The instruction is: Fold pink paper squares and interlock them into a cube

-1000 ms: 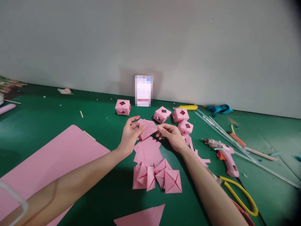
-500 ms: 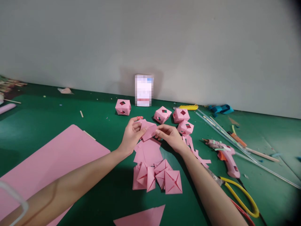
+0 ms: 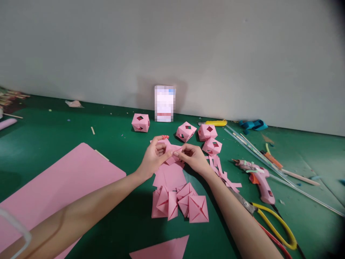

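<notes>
Between both hands is a pink sheet of folding paper (image 3: pixel 172 148), one edge turned over. My left hand (image 3: pixel 153 154) is closed on its left side, thumb in front. At the right edge, my right hand (image 3: pixel 193 155) pinches the paper between thumb and fingers. Directly below lie flat pink paper squares (image 3: pixel 170 176). Nearer to me rests a group of folded pink squares (image 3: pixel 198 209) with creased flaps. Behind the hands stand several pink paper polyhedra with diamond-shaped openings, one of them (image 3: pixel 185 131) just beyond my right hand.
A large pink sheet (image 3: pixel 67 183) covers the left side. To the right lie a pink glue gun (image 3: pixel 260 178), scissors (image 3: pixel 283 219) with yellow and red handles, clear sticks and a yellow cutter (image 3: pixel 216 123). A blurred upright screen (image 3: pixel 165 104) leans on the wall.
The right hand has shifted slightly left and its thumb now sits close to the left thumb. The paper's upper right edge has been folded over toward me.
</notes>
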{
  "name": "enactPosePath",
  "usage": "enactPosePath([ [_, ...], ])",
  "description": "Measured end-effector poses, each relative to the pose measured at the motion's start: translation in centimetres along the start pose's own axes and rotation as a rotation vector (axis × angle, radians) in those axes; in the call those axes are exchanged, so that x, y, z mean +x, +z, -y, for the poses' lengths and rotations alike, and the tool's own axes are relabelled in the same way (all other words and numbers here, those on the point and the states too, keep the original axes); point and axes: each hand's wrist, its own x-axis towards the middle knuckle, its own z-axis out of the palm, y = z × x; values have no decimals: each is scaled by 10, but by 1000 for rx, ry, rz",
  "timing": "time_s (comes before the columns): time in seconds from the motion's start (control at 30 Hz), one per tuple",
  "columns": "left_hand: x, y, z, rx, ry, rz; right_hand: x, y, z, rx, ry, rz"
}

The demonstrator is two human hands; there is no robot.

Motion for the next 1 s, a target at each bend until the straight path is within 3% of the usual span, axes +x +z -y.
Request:
enactPosePath([
  [0.43,0,-1,0,31,-22,-9,0,-1,-2,62,6,19],
  [0.73,2,2,-4,-105,-89,-69,-1,-1,3,47,16,35],
  [1.0,2,3,-3,-80,-62,-92,-1,-1,5,62,27,18],
])
